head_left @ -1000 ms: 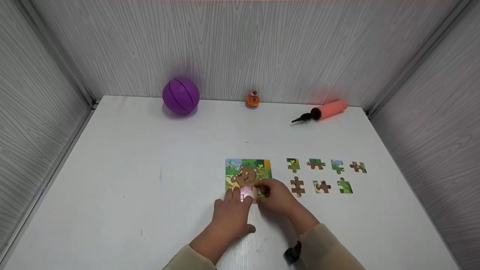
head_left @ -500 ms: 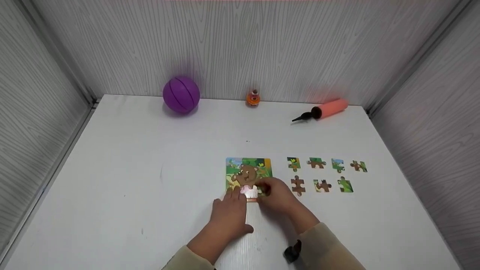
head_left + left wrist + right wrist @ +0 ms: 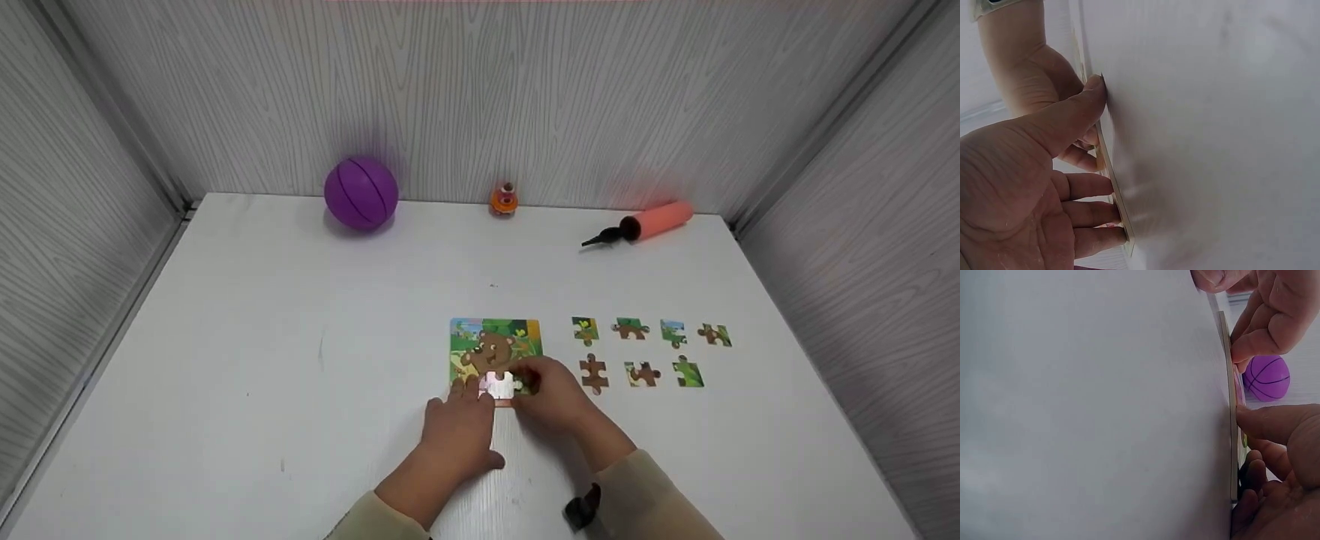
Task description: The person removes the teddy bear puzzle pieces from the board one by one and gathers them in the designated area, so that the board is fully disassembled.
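A bear jigsaw puzzle point(image 3: 495, 345) lies on its flat board in front of me. My left hand point(image 3: 459, 424) rests its fairly straight fingers on the puzzle's lower left, thumb out toward the table, as the left wrist view also shows point(image 3: 1010, 191). At the lower right, my right hand point(image 3: 553, 394) pinches a jigsaw piece point(image 3: 499, 385) between thumb and fingers, low over the board. Glare whitens that piece's face. In the right wrist view, a green edge point(image 3: 1244, 440) shows between the right hand's thumb and fingers. The right fingers hide the puzzle's lower right corner.
Several loose jigsaw pieces point(image 3: 594, 373) lie in two rows right of the puzzle. Along the back wall stand a purple ball point(image 3: 361, 193), a small orange toy point(image 3: 504, 200) and a coral hand pump point(image 3: 658, 220) with a black nozzle. Walls bound the table's back and sides.
The glare on the pinched piece has grown from pinkish to bright white. My left thumb and forefinger have shifted slightly left; the right hand stays nearly in place. Loose pieces are unmoved.
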A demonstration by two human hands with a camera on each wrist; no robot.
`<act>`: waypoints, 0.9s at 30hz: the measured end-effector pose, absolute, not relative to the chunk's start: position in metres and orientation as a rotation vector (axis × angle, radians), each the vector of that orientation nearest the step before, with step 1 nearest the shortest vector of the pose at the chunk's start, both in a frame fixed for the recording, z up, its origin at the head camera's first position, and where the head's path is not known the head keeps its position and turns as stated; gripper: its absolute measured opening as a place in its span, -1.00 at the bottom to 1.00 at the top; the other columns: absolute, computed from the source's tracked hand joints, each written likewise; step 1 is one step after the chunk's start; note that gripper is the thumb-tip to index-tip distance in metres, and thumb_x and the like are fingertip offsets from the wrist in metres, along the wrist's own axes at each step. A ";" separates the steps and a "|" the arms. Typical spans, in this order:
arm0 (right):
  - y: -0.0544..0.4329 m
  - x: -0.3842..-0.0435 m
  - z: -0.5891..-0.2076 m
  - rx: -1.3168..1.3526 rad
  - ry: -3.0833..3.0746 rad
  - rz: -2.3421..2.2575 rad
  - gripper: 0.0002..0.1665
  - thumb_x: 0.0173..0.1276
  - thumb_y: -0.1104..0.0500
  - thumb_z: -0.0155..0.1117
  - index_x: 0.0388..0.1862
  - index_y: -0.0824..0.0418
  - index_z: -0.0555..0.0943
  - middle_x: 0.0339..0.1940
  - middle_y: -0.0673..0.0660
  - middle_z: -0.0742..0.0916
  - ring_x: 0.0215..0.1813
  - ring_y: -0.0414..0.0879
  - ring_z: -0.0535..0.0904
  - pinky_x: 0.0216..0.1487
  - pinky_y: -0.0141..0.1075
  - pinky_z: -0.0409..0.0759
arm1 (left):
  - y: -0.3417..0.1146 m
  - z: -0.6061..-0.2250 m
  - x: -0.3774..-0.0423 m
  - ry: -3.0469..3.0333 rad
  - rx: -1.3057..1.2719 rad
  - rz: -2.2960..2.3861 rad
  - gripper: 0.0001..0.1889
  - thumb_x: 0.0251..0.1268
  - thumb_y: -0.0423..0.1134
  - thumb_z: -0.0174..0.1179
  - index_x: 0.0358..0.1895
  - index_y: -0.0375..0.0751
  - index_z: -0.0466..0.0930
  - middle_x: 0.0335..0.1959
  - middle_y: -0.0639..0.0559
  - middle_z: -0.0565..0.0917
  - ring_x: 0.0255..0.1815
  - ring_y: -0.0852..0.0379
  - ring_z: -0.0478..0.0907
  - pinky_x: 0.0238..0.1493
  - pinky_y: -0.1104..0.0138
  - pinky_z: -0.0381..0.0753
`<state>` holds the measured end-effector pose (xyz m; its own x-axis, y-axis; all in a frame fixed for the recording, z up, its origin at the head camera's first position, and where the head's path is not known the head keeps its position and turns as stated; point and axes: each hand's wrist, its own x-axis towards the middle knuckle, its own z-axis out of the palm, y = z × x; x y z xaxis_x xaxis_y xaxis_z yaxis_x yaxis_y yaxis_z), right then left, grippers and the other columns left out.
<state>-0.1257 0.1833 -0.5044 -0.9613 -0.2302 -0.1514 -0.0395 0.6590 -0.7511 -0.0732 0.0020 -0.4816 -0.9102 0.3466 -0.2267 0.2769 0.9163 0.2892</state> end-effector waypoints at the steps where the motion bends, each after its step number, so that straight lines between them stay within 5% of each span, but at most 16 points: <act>1: 0.183 -0.125 -0.504 -0.215 2.644 -1.188 -0.59 0.29 0.35 0.52 0.11 0.16 0.73 -0.20 0.05 0.65 -0.17 -0.02 0.49 -0.12 -0.12 0.52 | 0.002 -0.481 -0.073 2.803 0.464 0.373 0.01 -0.05 0.21 0.67 0.43 -0.31 0.53 0.58 -0.33 0.36 0.60 -0.30 0.27 0.29 -0.29 0.48; 17: 0.183 -0.120 -0.505 -0.177 2.673 -1.227 -0.55 0.27 0.37 0.50 0.10 0.04 0.69 -0.24 0.06 0.64 -0.17 -0.01 0.51 -0.16 -0.15 0.54 | -0.008 -0.478 -0.074 2.796 0.506 0.474 -0.11 -0.04 0.08 0.70 0.38 -0.26 0.61 0.55 -0.33 0.40 0.57 -0.30 0.31 0.29 -0.25 0.50; 27: 0.180 -0.118 -0.504 -0.146 2.647 -1.260 -0.41 0.18 0.34 0.66 0.16 0.00 0.68 -0.18 0.04 0.65 -0.14 -0.01 0.55 -0.12 -0.17 0.59 | -0.006 -0.478 -0.076 2.791 0.482 0.456 -0.23 -0.01 0.02 0.70 0.27 -0.28 0.68 0.53 -0.30 0.44 0.56 -0.28 0.32 0.31 -0.27 0.49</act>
<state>-0.1177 0.1804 -0.5044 -0.9740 -0.1765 -0.1423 -0.0009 0.6306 -0.7761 -0.0760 -0.0060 -0.4778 -0.9076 0.3637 -0.2097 0.2779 0.8949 0.3491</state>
